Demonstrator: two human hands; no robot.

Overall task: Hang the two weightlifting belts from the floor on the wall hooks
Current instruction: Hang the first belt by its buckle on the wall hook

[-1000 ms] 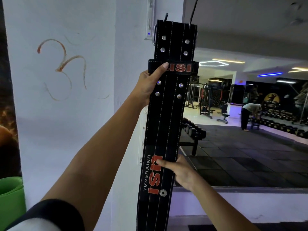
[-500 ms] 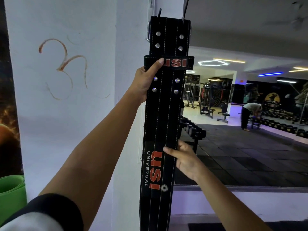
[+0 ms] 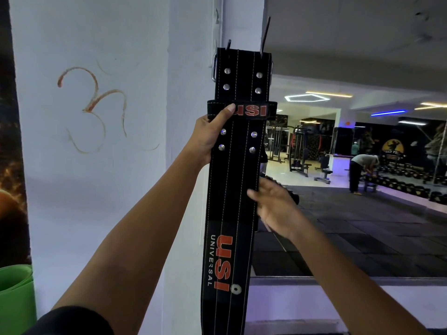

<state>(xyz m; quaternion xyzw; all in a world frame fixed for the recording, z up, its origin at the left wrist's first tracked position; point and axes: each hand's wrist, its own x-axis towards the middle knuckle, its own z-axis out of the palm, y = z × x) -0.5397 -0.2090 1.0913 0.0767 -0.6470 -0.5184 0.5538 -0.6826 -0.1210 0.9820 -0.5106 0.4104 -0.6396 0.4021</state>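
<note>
Left hand (image 3: 208, 139) grips the belt (image 3: 232, 189) under its loop; right hand (image 3: 273, 206) open, steadying below. We seat the buckle (image 3: 214, 67) squarely on the hook above before letting go.

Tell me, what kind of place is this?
Most likely a gym. A hand holds up a black weightlifting belt, and behind it stand weight machines, a bench and rows of dumbbells on a dark mat floor.

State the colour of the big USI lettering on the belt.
Orange-red, on the black weightlifting belt; clearest low in the head view.
</note>
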